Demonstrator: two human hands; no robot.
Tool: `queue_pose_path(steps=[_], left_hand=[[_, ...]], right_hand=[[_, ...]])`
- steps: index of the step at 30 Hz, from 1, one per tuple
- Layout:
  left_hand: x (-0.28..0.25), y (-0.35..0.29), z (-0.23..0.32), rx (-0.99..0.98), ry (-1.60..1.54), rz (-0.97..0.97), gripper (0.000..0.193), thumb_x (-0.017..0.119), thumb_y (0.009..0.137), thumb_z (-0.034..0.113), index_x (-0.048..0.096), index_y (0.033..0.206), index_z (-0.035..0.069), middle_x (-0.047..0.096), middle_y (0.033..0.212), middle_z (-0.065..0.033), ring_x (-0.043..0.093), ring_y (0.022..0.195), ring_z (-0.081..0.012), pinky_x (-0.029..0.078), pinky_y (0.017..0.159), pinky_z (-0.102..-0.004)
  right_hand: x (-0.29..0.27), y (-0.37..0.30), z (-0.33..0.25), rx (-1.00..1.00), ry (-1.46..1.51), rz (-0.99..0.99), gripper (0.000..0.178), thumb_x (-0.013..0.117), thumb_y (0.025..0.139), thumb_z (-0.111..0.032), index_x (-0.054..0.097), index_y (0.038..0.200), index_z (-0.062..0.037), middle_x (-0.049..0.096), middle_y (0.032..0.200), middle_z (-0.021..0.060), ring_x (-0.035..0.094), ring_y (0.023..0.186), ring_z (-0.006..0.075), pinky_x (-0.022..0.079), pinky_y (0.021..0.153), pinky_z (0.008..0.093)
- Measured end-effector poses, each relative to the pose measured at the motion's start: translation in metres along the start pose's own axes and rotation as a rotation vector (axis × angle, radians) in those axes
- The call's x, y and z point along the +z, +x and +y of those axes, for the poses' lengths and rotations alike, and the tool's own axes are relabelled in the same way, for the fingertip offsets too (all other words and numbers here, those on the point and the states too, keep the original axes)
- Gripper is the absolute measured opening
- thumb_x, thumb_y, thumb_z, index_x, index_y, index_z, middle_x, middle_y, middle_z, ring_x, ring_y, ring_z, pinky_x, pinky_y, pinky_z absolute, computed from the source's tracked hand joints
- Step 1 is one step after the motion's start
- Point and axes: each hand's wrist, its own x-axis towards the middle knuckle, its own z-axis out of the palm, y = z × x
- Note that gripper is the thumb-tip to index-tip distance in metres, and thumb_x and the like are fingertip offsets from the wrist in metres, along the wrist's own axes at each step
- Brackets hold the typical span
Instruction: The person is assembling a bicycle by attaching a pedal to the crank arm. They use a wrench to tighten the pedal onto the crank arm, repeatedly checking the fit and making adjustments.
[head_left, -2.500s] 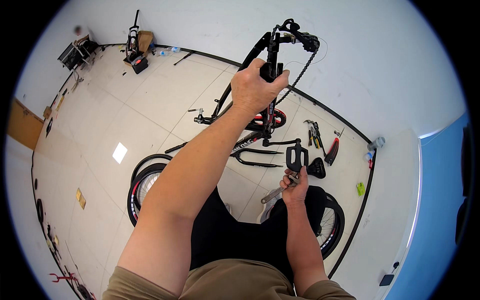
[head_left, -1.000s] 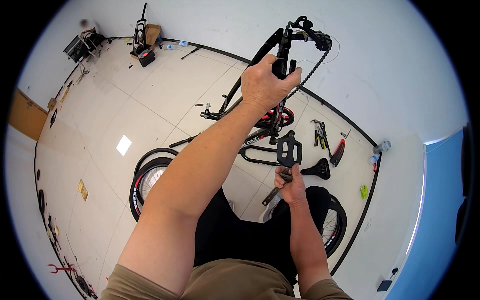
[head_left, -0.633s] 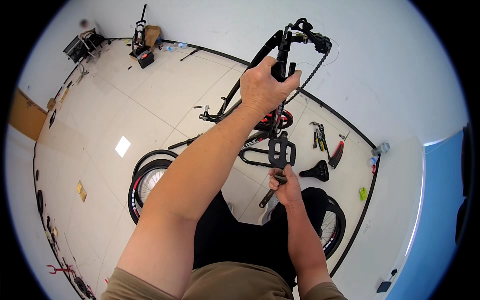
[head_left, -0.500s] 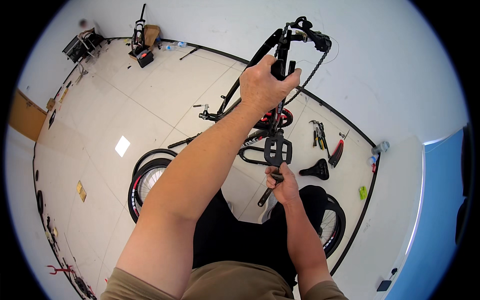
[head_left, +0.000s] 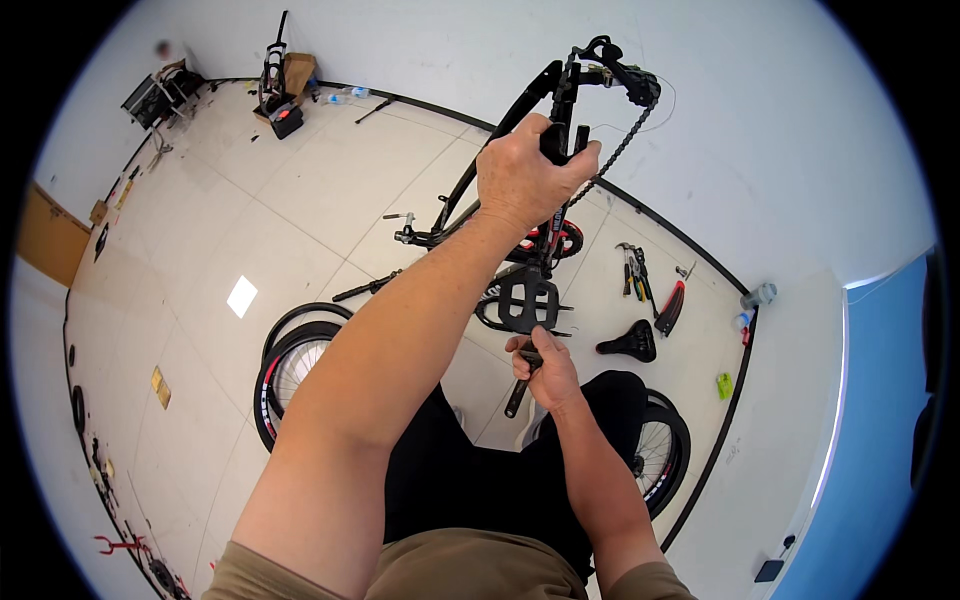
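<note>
A black bicycle frame [head_left: 521,105] stands ahead of me, its rear end raised, with a chain [head_left: 627,143] hanging from the derailleur [head_left: 640,84]. My left hand [head_left: 530,170] is closed around a dark part of the frame; its fingertips are partly hidden. Nearer to me, my right hand [head_left: 546,368] grips a black crank arm [head_left: 517,399] whose free end points down toward my legs. A black flat pedal [head_left: 528,325] sits at the other end, just above my fingers. Behind the pedal shows the red and black chainring [head_left: 570,240].
Wheels lie on the floor at the left [head_left: 268,395] and right [head_left: 655,455] of my legs. Right of the frame are a black saddle [head_left: 628,342], hand tools [head_left: 634,272] and a red-black fender [head_left: 672,308]. A toolbox [head_left: 287,121] stands far left, near a seated person.
My right hand has shifted left with the crank arm and pedal, and the crank arm is tilted more upright. My left hand stays on the frame.
</note>
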Motion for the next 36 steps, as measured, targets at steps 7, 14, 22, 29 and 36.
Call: queue_pose_path(steps=[7,14,22,29,36], left_hand=[[0.000,-0.001,0.003,-0.002,-0.055,0.017,0.043,0.080,0.069,0.041,0.065,0.078,0.002,0.065,0.058,-0.0086,0.064,0.050,-0.0278,0.054,0.054,-0.0379],[0.000,0.001,-0.001,0.005,-0.027,0.008,0.042,0.081,0.071,0.039,0.062,0.074,0.002,0.065,0.060,-0.0069,0.062,0.050,-0.0219,0.053,0.055,-0.0334],[0.000,0.002,-0.001,-0.010,-0.030,-0.004,0.046,0.077,0.070,0.044,0.065,0.080,0.001,0.066,0.060,-0.0093,0.065,0.052,-0.0288,0.055,0.055,-0.0386],[-0.001,0.002,0.000,0.017,-0.016,0.009,0.038,0.081,0.072,0.034,0.060,0.070,0.002,0.064,0.059,-0.0048,0.060,0.049,-0.0185,0.052,0.054,-0.0312],[0.002,0.002,-0.001,0.026,-0.032,0.031,0.039,0.081,0.071,0.034,0.059,0.069,0.002,0.063,0.057,-0.0038,0.058,0.048,-0.0184,0.052,0.054,-0.0310]], right_hand=[[0.004,0.005,0.005,0.039,-0.041,0.000,0.037,0.062,0.099,-0.037,0.056,0.097,-0.0008,0.062,0.097,0.0153,0.046,0.062,0.0107,0.036,0.054,0.0256],[0.009,0.003,0.006,0.008,-0.011,0.024,0.039,0.061,0.099,-0.040,0.058,0.092,-0.0017,0.063,0.095,0.0154,0.045,0.061,0.0102,0.036,0.053,0.0254],[0.003,-0.001,0.003,-0.094,0.070,0.090,0.039,0.060,0.099,-0.041,0.061,0.093,-0.0026,0.063,0.091,0.0111,0.046,0.060,0.0112,0.035,0.052,0.0255],[-0.004,0.001,0.002,-0.142,0.109,0.111,0.034,0.060,0.100,-0.037,0.062,0.100,-0.0032,0.062,0.089,0.0089,0.046,0.061,0.0113,0.036,0.053,0.0262],[0.003,0.000,-0.001,-0.151,0.077,0.158,0.031,0.062,0.099,-0.034,0.063,0.105,-0.0028,0.062,0.089,0.0085,0.046,0.061,0.0110,0.036,0.053,0.0261]])
